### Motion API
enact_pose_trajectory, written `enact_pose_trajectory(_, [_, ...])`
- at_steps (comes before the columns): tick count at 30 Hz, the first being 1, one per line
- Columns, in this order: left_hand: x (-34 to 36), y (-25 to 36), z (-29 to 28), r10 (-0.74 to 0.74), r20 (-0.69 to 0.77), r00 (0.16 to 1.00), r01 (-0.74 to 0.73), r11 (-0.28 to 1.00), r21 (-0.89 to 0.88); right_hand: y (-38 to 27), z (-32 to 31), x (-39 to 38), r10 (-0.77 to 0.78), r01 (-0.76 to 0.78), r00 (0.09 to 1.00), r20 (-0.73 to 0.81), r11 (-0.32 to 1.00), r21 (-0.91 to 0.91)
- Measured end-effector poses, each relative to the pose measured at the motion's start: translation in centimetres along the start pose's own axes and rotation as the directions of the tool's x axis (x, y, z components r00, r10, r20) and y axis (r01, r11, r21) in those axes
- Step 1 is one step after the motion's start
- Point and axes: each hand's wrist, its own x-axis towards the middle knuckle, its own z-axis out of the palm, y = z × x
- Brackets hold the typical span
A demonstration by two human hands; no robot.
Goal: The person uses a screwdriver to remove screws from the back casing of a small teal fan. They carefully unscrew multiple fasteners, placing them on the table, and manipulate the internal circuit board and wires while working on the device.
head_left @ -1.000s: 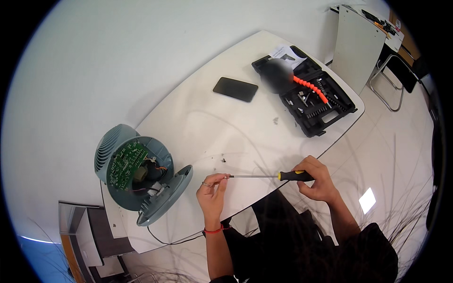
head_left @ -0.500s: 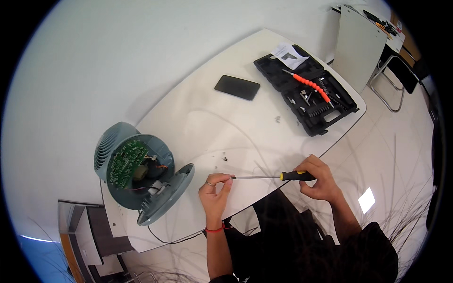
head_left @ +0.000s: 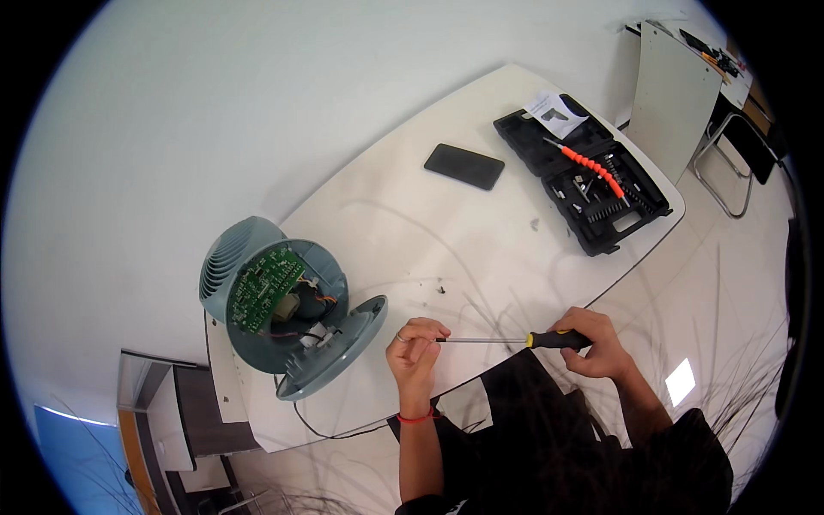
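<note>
My right hand (head_left: 592,343) grips the black-and-yellow handle of a screwdriver (head_left: 554,340), held level over the table's front edge. At the left end of its thin steel shaft, my left hand (head_left: 415,356) pinches the tip; whether a small part is between those fingertips is too small to tell. Left of my hands stands an opened grey-blue round appliance (head_left: 257,249) with a grille, a green circuit board (head_left: 270,283), wires inside, and a round cover (head_left: 348,352) tilted open at its front. Small dark pieces (head_left: 441,290) lie just beyond my left hand.
The white table (head_left: 403,240) holds a black phone (head_left: 463,166) and an open black tool case (head_left: 601,215) with bits, an orange flexible shaft (head_left: 592,166) and a paper sheet (head_left: 554,112). A cord trails below the appliance. Another desk and a chair (head_left: 721,172) stand at right.
The view has shifted, so the table's things sit further right in it. Both hands and the screwdriver have moved slightly down toward the table's front edge, keeping their grip.
</note>
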Motion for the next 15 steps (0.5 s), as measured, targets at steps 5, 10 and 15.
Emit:
enact_pose_trajectory(5, [0.4, 0.9, 1.1, 0.065, -0.026, 0.998, -0.069, 0.980, -0.186, 0.3, 1.7, -0.1, 0.028, -0.031, 0.999, 0.025, 0.988, 0.151])
enact_pose_trajectory(10, [0.8, 2.6, 1.7, 0.125, -0.062, 0.990, -0.136, 0.964, -0.230, 0.8, 3.8, 0.4, 0.013, -0.026, 0.999, 0.045, 0.954, 0.299])
enact_pose_trajectory(15, [0.8, 3.5, 1.3, 0.150, -0.105, 0.983, -0.169, 0.962, -0.212, 1.2, 5.4, 0.9, -0.020, -0.003, 0.998, 0.057, 0.925, 0.381])
